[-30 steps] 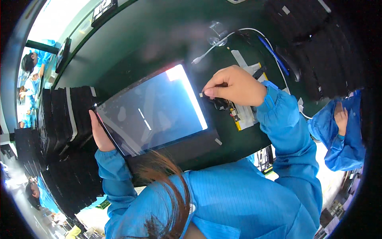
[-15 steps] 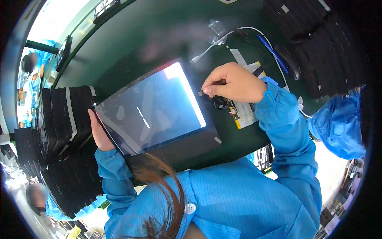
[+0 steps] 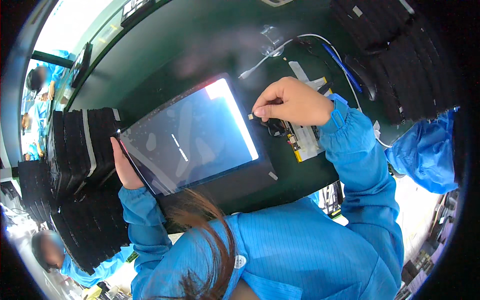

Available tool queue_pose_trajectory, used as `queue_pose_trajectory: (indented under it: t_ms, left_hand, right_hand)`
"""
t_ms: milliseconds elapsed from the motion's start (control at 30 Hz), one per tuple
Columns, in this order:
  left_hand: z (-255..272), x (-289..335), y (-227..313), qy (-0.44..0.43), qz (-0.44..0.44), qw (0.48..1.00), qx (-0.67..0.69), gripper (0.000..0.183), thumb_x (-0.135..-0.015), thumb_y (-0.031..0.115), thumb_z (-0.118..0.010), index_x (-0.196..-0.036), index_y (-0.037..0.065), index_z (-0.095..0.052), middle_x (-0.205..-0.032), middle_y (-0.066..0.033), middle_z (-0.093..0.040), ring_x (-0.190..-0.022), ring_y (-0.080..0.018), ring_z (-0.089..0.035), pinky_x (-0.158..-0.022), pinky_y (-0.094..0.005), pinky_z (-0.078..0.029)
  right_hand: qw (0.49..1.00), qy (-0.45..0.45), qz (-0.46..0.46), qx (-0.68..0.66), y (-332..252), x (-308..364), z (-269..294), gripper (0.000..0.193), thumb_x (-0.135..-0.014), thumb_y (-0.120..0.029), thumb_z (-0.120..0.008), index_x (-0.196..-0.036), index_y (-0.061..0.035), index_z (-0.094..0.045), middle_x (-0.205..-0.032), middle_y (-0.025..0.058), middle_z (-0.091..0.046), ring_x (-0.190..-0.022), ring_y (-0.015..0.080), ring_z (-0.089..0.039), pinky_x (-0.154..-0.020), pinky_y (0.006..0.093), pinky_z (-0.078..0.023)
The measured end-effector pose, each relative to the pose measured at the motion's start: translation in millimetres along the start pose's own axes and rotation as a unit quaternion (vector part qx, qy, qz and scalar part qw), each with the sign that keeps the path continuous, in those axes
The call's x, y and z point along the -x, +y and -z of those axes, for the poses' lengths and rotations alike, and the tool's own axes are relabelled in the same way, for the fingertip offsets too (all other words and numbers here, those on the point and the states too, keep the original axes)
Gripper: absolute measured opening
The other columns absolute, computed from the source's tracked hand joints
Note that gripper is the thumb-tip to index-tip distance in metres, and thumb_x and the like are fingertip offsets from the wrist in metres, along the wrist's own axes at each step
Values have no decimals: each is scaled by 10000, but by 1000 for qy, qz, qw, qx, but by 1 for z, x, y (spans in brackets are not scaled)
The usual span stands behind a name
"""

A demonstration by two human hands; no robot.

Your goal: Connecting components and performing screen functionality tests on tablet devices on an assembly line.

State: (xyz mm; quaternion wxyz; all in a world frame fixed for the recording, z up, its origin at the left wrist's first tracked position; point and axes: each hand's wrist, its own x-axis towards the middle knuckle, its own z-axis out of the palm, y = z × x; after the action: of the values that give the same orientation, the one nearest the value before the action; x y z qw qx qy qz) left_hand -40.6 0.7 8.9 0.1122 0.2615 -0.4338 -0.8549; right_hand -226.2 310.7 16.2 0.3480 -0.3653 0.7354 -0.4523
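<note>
A lit tablet screen (image 3: 210,135) in a dark frame lies tilted on the bench, bright white at its right side with a red patch at the upper corner. My left hand (image 3: 127,167) holds its left edge, the rest of the fingers hidden behind it. Just off the right edge, my right hand (image 3: 295,102) pinches a small plug (image 3: 251,116) with a pale, metallic tip, apart from the screen. Beneath the right hand lies an exposed circuit board (image 3: 300,140) with yellow edges and silvery tape, partly covered by that hand.
A white cable (image 3: 345,62) curves around the back right, beside a blue pen-like tool (image 3: 342,65) and a clear plastic piece (image 3: 271,40). Stacks of black panels stand at left (image 3: 75,150) and far right (image 3: 405,65). A blue-sleeved arm (image 3: 425,155) is at the right.
The plug in my right hand has tipped slightly, and more of its pale end shows. My left hand and the screen are nearly unmoved.
</note>
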Motion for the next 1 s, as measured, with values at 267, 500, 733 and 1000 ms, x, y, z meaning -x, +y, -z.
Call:
queue_pose_trajectory:
  t_ms: [267, 500, 733, 1000]
  left_hand:
    - [0, 1, 0, -5, 1, 1000, 6, 573, -925, 521, -319, -1132, 34, -541, -1088, -102, -592, -954, -249, -562, -843, -360, -448]
    - [-5, 4, -2, 27, -10, 1000, 0, 563, -921, 528, -329, -1107, 44, -550, -1053, -94, -596, -925, -241, -561, -824, -361, -448]
    - [-6, 4, -1, 6, -12, 1000, 2, 565, -923, 527, -324, -1120, 44, -542, -1086, -94, -585, -959, -246, -552, -851, -364, -437]
    - [12, 4, 1, -25, 20, 998, 52, 576, -923, 522, -343, -1180, 38, -519, -1146, -98, -572, -1017, -257, -540, -902, -366, -419]
  right_hand:
    - [996, 35, 77, 23, 8, 0, -5, 196, -803, -165, -612, -864, 14, -664, -721, 101, -662, -653, 163, -616, -622, 287, -471]
    - [994, 42, 90, 47, 4, -3, -8, 179, -794, -157, -626, -830, 15, -661, -671, 106, -638, -610, 165, -599, -588, 300, -463]
    - [984, 49, 115, 128, 1, -1, -4, 184, -795, -194, -646, -843, -19, -670, -714, 100, -640, -655, 198, -600, -610, 314, -464]
    - [807, 382, 134, 431, 40, 61, 75, 159, -824, -92, -592, -954, -32, -662, -1009, 127, -640, -1013, 276, -573, -891, 363, -436]
